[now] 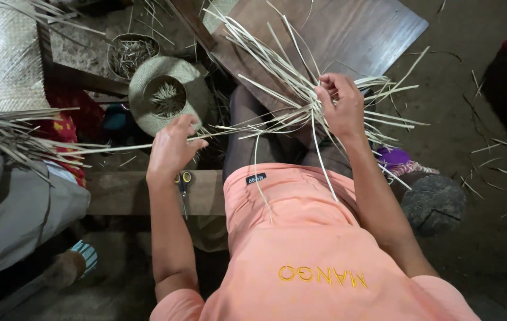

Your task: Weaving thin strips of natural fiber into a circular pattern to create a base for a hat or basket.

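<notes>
The person is working a bundle of pale straw strips [292, 110] over their lap, the strips crossing in a knot just in front of the right fingers and fanning outward from there, long ends splaying up over a dark wooden board [337, 30] and off to the right past the knuckles. The right hand [339, 104] is gripping that crossing point, fingers curled together and clamped on the strips, thumb side pressing into the knot. The left hand [173, 148] is pinching one long single strip [117, 147] between thumb and fingertips, fingers closed on it; the strip is running out leftward from the fingertips and, the other way, across to the bundle at the right hand.

Just beyond the left fingertips a woven straw hat [167, 92] is lying crown-down, loose straw bits sitting in its hollow. Further out past it a small round basket [130, 54] is holding more scraps. Below the left wrist a pair of scissors with yellow handles [183, 181] is resting on a wooden bench [123, 193]. One loose strip is trailing down from the knot across the salmon-coloured shirt [301, 238].

Off to the left of the left hand, a sheaf of straw [10, 134] is lying across another person's grey-clad lap [16, 202], with a woven mat [1, 53] above it. Right of the right wrist, a purple object [393, 156] is sitting near the floor, too hidden to identify.
</notes>
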